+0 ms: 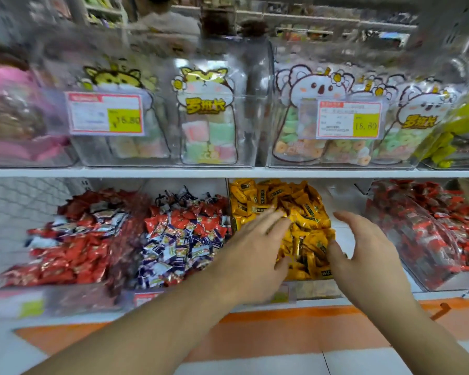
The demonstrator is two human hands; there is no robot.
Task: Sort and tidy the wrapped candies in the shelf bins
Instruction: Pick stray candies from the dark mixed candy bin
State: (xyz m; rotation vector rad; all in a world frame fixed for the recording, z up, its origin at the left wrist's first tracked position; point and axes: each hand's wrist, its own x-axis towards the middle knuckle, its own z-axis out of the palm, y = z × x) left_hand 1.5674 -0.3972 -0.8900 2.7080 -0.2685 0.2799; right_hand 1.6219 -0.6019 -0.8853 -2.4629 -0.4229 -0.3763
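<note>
Head camera looks down at two shelves of sweets. On the lower shelf, both hands reach into the bin of yellow candies (295,212). The left hand (255,247) lies palm down on the left side of the yellow pile, fingers spread and fairly straight, touching the wrappers without curling round any. The right hand (363,253) is at the pile's right edge, fingers loosely bent and apart, thumb touching wrappers near the front; it holds nothing that shows. Left of the yellow bin sits a bin of red and purple-white candies (182,239), and further left a bin of red candies (73,239). To the right, a tilted clear bin holds more red wrapped candies (431,239). On the upper shelf, clear bins hold cartoon-printed bags of pastel sweets (209,117) and two price tags (106,113), both blurred. An orange floor stripe (255,339) runs below.
</note>
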